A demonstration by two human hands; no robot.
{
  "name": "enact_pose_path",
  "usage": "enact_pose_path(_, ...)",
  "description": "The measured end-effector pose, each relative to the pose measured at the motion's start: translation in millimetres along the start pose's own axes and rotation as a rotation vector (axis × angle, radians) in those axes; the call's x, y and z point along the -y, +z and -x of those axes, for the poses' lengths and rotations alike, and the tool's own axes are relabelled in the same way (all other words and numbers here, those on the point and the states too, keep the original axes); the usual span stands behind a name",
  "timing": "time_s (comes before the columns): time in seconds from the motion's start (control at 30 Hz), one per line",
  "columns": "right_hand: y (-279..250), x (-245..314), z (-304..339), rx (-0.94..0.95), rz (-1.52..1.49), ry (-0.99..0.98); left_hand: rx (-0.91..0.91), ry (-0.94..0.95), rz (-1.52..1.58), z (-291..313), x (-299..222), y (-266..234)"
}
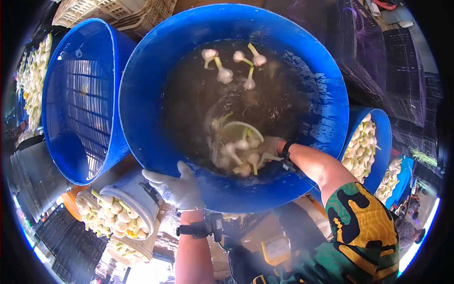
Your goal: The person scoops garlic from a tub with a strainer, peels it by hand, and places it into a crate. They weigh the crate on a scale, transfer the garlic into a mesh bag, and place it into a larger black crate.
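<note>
Setting: looks like an outdoor wash spot, everything sitting low on the ground and crowded with tubs, buckets and dark crates (402,61). Sunlight is hitting the water hard.

Big tub (326,94): round, blue, taking up the middle of the view and holding dark water. A few garlic bulbs (225,74) with green stems are floating at the far side.

Bowl (239,127): pale, sitting low in the water at the near side of the tub, with more garlic bunching up in and around it, right by the right hand.

Right hand (268,146): gloved and reaching into the water from the right, sitting right up against the bowl's near edge among the bulbs. Fingers are looking curled, but the water is blurring things, so I can't tell what it's actually gripping, if anything.

Left hand (176,187): white glove, fingers spreading open and lying flat over the tub's near rim, pressing on the blue plastic. Not wrapping around anything. A black strap is sitting on that wrist.

Left side: a second blue tub (61,151) with a mesh basket inside, standing just beside the big one.

Lower left: a white bucket (137,194) packed with garlic, sitting just below the left hand.

Right side: another blue tub (384,137) heaping with garlic, tucked behind the right arm.

Top: a pale plastic crate (113,12) peeking in at the edge.
</note>
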State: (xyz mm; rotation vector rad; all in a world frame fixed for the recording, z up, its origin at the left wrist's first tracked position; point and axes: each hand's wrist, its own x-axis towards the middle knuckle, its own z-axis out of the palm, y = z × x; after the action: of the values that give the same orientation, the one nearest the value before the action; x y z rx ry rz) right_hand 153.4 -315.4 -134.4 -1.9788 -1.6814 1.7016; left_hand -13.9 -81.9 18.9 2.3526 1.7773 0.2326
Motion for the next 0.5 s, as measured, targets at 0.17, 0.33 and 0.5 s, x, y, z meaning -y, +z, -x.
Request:
enact_pose_path(0.17, 14, 41, -25, -0.088, -1.001, 0.471, -0.016, 0.045, 0.066, 2, 10, -3)
enact_pose_path(0.33, -17, 85, 8, -0.287, -1.102, 0.250, 0.054, 0.010, 0.191, 2, 9, 2)
enact_pose_path(0.5, -32, 133, 64, -0.682, -1.312, 0.258, 0.049, -0.020, 0.288, -6, 4, -7)
